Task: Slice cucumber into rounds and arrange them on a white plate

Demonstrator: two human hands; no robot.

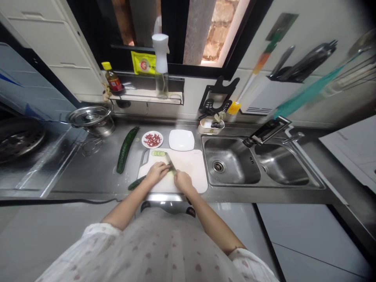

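My right hand point(182, 182) is closed round the handle of a knife point(168, 159), whose blade points away over the white cutting board point(194, 168). My left hand point(158, 172) rests on the board with its fingers bent together against the blade's left side; whatever lies under them is hidden. A short row of cucumber slices point(158, 153) lies at the board's far left. Partly behind my left forearm, a piece of cucumber point(135, 183) sits at the board's near left edge. A whole cucumber point(127, 150) lies on the steel counter further left.
Behind the board stand a plate of chopped red pieces point(152, 140) and a white square dish point(181, 140). A double sink point(232, 160) with a dark faucet point(267, 131) adjoins on the right. A lidded steel pot point(94, 119) stands back left, below a shelf with bottles point(161, 66).
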